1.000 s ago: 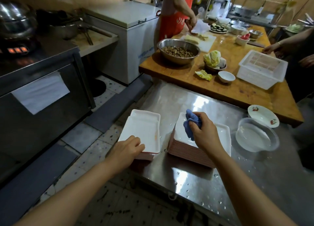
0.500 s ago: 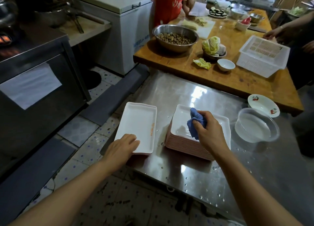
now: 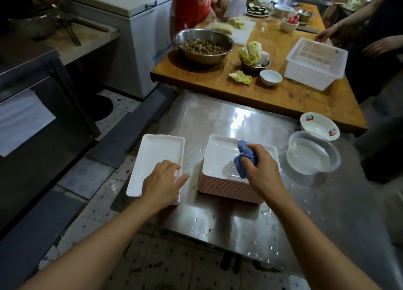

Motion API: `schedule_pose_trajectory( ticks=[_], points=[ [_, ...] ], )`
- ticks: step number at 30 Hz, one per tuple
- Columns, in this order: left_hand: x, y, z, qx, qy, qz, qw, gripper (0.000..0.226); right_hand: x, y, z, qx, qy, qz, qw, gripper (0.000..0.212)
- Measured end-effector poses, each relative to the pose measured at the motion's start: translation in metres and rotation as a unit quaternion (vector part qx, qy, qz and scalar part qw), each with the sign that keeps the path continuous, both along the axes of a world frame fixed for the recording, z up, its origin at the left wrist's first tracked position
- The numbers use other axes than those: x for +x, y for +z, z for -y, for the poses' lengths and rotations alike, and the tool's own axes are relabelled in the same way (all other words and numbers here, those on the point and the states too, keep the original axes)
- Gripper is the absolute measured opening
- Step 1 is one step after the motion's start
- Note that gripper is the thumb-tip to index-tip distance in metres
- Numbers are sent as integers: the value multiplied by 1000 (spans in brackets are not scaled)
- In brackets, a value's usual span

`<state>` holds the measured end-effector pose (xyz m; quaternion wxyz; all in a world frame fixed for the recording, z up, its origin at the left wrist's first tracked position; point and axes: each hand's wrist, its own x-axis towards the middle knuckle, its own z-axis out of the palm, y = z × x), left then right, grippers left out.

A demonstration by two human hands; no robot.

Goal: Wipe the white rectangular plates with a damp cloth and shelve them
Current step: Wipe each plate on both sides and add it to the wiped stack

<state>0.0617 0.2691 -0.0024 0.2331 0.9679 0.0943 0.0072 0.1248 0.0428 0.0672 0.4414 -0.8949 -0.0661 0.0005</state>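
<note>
Both forearms bare, no sleeves; left hand [image 3: 162, 182] and right hand [image 3: 262, 170] ungloved

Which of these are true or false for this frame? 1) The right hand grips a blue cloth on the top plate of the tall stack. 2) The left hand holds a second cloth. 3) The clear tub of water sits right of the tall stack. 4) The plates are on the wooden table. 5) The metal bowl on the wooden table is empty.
1) True: the right hand grips the blue cloth on the tall stack.
2) False: the left hand rests open on the single white plate, holding nothing.
3) True: the clear tub is right of it.
4) False: they sit on the steel table.
5) False: the metal bowl holds brown food.
</note>
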Motion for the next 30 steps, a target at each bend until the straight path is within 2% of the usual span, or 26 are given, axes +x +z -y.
schedule_pose_trajectory(
  ticks=[3, 7, 11, 14, 17, 22, 25, 28, 30],
  points=[
    [25, 14, 29, -142, 50, -18, 989, 43, 4, -5, -4, -22, 23, 13, 999, 23],
    [47, 19, 48, -295, 90, -69, 949, 46, 7, -18, -20, -68, 72, 5, 995, 26],
    [55, 13, 52, -334, 99, -65, 935, 50, 7, -38, -31, -253, 118, 18, 960, 36],
    [56, 9, 49, -372, 113, -66, 919, 52, 3, -43, -36, -215, 140, 26, 966, 29],
    [57, 4, 47, -375, 109, -72, 918, 47, -1, -50, -45, -186, 176, 18, 966, 35],
    [61, 3, 48, -309, 75, -76, 945, 39, 18, -52, -57, -147, 148, -3, 978, 32],
    [63, 7, 50, -272, 61, -79, 957, 41, 40, -54, -61, -185, 133, -2, 974, 32],
    [64, 11, 52, -240, 55, -83, 966, 42, 53, -51, -55, -255, 139, 61, 955, 43],
    [64, 12, 53, -231, 56, -81, 968, 42, 58, -51, -43, -277, 122, 91, 949, 42]
  ],
)
